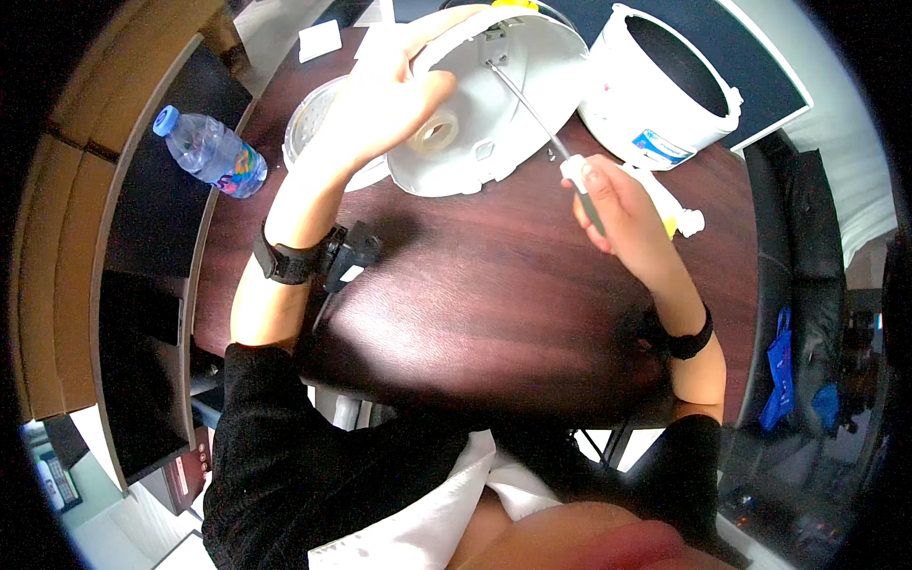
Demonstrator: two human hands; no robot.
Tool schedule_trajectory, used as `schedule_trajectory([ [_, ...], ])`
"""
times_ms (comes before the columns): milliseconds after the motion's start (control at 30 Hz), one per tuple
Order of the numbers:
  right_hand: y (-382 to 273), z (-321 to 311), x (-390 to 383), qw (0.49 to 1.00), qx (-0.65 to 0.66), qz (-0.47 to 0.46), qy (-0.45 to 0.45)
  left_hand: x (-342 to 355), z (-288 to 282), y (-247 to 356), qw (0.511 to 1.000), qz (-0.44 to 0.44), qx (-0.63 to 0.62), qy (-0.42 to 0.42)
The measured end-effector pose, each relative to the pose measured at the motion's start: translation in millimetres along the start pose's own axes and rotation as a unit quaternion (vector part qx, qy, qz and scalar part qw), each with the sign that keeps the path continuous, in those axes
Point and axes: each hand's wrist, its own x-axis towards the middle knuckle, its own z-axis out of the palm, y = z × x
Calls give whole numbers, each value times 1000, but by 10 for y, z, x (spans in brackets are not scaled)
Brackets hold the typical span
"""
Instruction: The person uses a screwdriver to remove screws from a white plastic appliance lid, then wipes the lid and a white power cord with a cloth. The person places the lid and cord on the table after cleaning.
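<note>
My left hand point(389, 100) is closed on the rim of a large white appliance lid point(541, 76), which stands tilted on the table with its hollow inside showing. A pale round fitting point(435, 131) sits in the lid's lower part. My right hand point(622, 209) grips the grey and white handle of a screwdriver point(537, 114). Its metal shaft slants up and left, and the tip meets a small bracket point(494, 43) near the lid's upper edge. Whether the tip sits in a screw is too small to tell.
A white round appliance body point(617, 114) stands at the far right. A white disc-shaped part point(309, 119) lies partly behind my left arm. Beyond my right hand is a white piece with a nozzle-like end point(690, 222). A water bottle point(211, 157) is at the left of the brown table point(456, 304).
</note>
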Motion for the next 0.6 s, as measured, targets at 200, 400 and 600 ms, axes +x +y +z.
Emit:
schedule_trajectory([
  [200, -281, -248, -12, 920, -347, -144, 111, 5, -99, 122, 995, -73, 37, -50],
  [400, -727, -256, -131, 762, -597, -177, 181, 13, -100, 125, 997, -41, 13, -61],
  [600, -508, -255, -110, 878, -425, -173, 139, 26, -113, 237, 992, -101, -2, -70],
])
